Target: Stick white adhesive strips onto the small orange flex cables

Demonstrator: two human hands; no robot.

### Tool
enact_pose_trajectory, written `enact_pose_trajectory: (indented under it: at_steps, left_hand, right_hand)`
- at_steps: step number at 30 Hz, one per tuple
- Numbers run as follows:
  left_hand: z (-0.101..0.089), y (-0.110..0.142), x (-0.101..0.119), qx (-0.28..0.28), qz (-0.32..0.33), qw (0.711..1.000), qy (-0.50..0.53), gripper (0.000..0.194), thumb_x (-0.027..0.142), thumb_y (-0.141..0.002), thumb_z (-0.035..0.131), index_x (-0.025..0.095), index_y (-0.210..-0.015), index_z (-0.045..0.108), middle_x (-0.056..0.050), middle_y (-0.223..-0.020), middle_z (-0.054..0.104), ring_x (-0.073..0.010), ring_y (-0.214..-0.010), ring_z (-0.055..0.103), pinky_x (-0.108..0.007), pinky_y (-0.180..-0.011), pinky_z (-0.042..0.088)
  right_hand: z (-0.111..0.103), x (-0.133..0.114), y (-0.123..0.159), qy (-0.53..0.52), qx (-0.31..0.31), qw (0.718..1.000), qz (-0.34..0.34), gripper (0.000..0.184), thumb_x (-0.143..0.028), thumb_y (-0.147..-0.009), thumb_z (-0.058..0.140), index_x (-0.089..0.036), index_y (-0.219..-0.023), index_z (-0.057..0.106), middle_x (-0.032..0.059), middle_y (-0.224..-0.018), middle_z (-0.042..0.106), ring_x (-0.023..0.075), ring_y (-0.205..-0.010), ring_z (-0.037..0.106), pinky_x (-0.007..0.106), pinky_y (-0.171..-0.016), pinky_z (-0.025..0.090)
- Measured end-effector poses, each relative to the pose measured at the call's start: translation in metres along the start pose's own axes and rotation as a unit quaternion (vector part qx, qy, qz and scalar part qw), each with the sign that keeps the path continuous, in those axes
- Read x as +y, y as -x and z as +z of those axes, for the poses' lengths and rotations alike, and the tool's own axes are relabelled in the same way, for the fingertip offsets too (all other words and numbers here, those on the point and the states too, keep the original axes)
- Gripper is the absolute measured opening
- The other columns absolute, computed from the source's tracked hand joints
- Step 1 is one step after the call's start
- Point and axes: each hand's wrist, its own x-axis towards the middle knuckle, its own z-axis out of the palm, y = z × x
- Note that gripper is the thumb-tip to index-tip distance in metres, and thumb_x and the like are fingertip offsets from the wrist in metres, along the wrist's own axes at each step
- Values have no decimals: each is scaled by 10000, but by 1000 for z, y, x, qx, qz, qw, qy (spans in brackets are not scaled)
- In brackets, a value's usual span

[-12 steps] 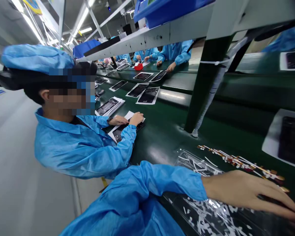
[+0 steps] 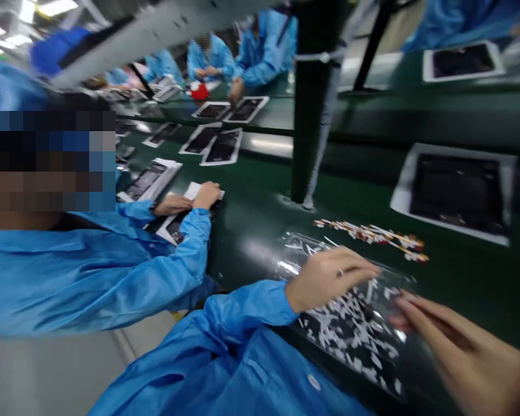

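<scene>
My left hand (image 2: pixel 325 278), in a blue sleeve, rests on a clear plastic bag (image 2: pixel 351 332) full of small white strips. Its fingers are bent and pressed together on the bag's top. My right hand (image 2: pixel 455 346) comes in from the lower right with fingers stretched out, and the fingertips touch the bag's right edge. The bag lies flat on the green work surface (image 2: pixel 251 242) at its near edge. Just beyond the bag lies a row of small red, white and gold parts (image 2: pixel 372 234).
A dark flat device on a white sheet (image 2: pixel 455 193) lies to the right. A black post (image 2: pixel 305 115) stands behind the parts. On my left a co-worker in a blue coat (image 2: pixel 112 271) handles a device (image 2: pixel 177 225). More devices and people line the far belt.
The view has swung right and down. My left hand has drawn back left from the near right corner onto the bag. My right hand has come into view.
</scene>
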Motion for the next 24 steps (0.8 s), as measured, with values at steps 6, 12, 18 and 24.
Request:
enact_pose_trajectory:
  at_steps: [6, 12, 18, 24]
  left_hand:
    - [4, 21, 4, 71, -33, 997, 27, 118, 227, -948, 682, 152, -1015, 745, -57, -947, 759, -132, -855, 727, -280, -812, 648]
    - [6, 21, -1, 82, -33, 996, -32, 98, 215, -960, 659, 154, -995, 728, -50, -932, 760, -128, -825, 720, -271, -771, 640]
    - [6, 23, -6, 73, -19, 990, -117, 97, 174, -954, 616, 158, -983, 707, -39, -895, 744, -130, -800, 706, -264, -759, 614]
    - [-1, 30, -19, -9, -120, 992, -42, 141, 161, -971, 550, 153, -985, 690, -47, -927, 699, -134, -830, 676, -282, -793, 590]
  right_hand:
    - [11, -23, -3, -73, -34, 997, 18, 249, -471, -912, 685, -262, -996, 791, 5, -772, 784, 199, -699, 754, 297, -707, 606]
    - [26, -30, 2, -73, -54, 995, -34, 153, -358, -957, 658, -277, -1017, 774, -13, -833, 790, 165, -702, 745, 279, -703, 583]
    - [35, -36, 3, -15, -42, 994, -97, 187, -320, -986, 602, -231, -1053, 753, 28, -946, 790, 175, -744, 734, 298, -701, 549]
    - [20, -26, -5, 16, -56, 998, -34, 206, -409, -952, 635, -231, -935, 738, 9, -776, 729, 154, -640, 641, 275, -598, 484]
